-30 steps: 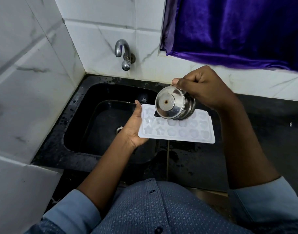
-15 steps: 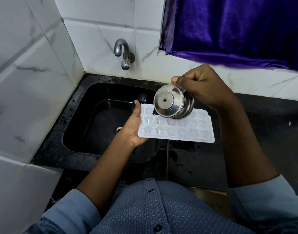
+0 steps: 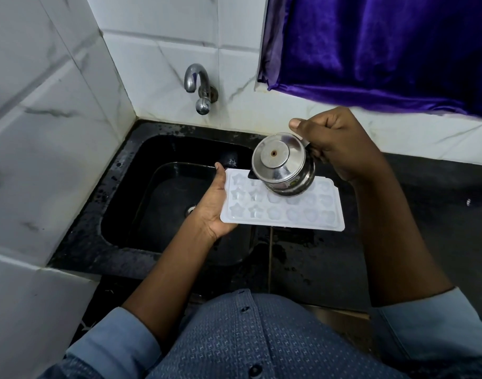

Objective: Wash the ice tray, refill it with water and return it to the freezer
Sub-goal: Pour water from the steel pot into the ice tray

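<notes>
A white plastic ice tray (image 3: 283, 214) with star and heart shaped cells is held level over the right edge of the black sink (image 3: 125, 214). My left hand (image 3: 211, 209) grips its left end from underneath, thumb on the rim. My right hand (image 3: 335, 143) holds a small steel pot (image 3: 282, 165) by its rim, tipped on its side above the tray's back row, its base facing me. The pot's mouth is hidden, so I cannot see water leaving it.
A chrome tap (image 3: 199, 86) sticks out of the white tiled wall above the sink, with no water running. A wet black counter (image 3: 425, 214) extends to the right. A purple curtain (image 3: 384, 45) hangs at the upper right. Tiled wall closes the left side.
The pot has tilted a little further and shifted slightly back over the tray. The tray and my left hand have stayed almost in place.
</notes>
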Motion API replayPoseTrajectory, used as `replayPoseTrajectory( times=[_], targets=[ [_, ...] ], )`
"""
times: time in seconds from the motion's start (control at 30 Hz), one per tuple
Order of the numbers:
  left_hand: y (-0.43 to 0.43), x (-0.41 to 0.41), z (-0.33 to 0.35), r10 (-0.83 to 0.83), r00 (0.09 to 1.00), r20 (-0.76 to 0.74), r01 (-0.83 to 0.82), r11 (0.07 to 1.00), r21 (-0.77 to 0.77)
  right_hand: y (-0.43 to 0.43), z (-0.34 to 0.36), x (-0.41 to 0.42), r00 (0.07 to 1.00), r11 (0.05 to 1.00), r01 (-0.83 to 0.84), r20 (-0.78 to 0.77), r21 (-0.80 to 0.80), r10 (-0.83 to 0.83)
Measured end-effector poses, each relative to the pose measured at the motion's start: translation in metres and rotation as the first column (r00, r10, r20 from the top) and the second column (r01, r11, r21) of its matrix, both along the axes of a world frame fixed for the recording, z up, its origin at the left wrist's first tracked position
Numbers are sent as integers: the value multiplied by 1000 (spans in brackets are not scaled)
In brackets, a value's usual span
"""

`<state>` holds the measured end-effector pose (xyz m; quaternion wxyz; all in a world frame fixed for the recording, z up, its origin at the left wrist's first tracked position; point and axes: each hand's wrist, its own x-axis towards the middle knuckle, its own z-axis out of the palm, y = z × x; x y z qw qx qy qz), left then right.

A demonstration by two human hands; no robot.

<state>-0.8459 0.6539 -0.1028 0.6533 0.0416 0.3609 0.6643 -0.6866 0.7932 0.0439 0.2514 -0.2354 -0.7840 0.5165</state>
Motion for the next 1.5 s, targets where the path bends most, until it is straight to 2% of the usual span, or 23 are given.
replayPoseTrajectory(
  times=[0.27, 0.53, 0.63, 0.87, 1.17, 1.33, 1.5],
  targets=[
    [-6, -11, -8, -3, 1000, -26, 2, 1000, -31, 30, -21, 11, 989, 980, 135, -48, -147, -143],
    [-15, -22, -10, 23, 999, -49, -24, 1000, -16, 63, -42, 34, 932, 890, 243, -161, -386, -325],
    [-15, -24, -11, 22, 998, -60, -23, 1000, -13, 78, -55, 41, 913, 865, 259, -183, -430, -364],
    [-16, -23, -13, 17, 999, -43, -19, 999, -51, 115, -115, 48, 892, 839, 360, -111, -409, -438],
    [-23, -21, -22, 18, 999, -37, -23, 992, -126, 141, -198, 49, 902, 768, 358, -17, -532, -432],
    [-24, -17, -20, 41, 998, -42, -48, 985, -167, 155, -233, 45, 883, 686, 396, 48, -611, -466],
    [-18, -13, -20, 42, 997, -62, -53, 980, -189, 168, -250, 34, 883, 689, 417, 82, -594, -463]
  ],
)
